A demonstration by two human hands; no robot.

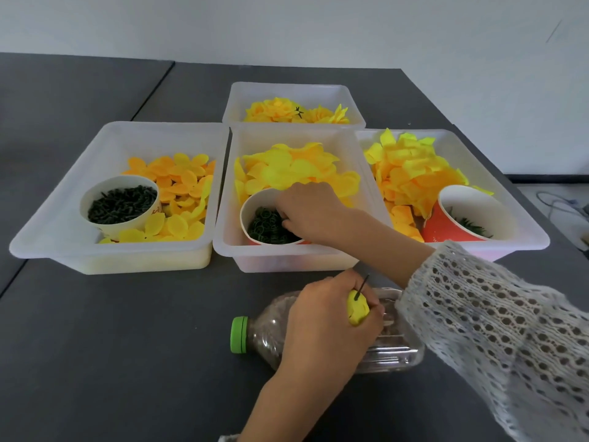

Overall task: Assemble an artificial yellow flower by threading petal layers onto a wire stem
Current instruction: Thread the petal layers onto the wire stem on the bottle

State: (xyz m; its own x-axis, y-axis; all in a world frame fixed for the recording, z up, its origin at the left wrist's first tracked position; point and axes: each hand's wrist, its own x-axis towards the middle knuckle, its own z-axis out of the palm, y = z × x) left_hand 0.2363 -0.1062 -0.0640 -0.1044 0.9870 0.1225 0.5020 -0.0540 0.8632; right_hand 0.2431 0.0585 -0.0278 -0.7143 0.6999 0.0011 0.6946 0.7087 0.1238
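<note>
Early in the build: one petal layer sits on the wire stem, more to come.

Low centre of the frame, the left hand [331, 320] grips a small yellow petal layer [357, 308] with the dark wire stem [363, 283] poking up from it; the right hand [310, 212], fingers curled, dips into the cup of green rings [266, 226] in the middle tray [229, 247] (whether it has pinched one is hidden). Larger petals wait in the trays, finished flowers in the far tray [353, 100]. A dark grey counter [127, 346] carries everything, a clear bottle [261, 342] lying near, a pale wall behind.
</note>
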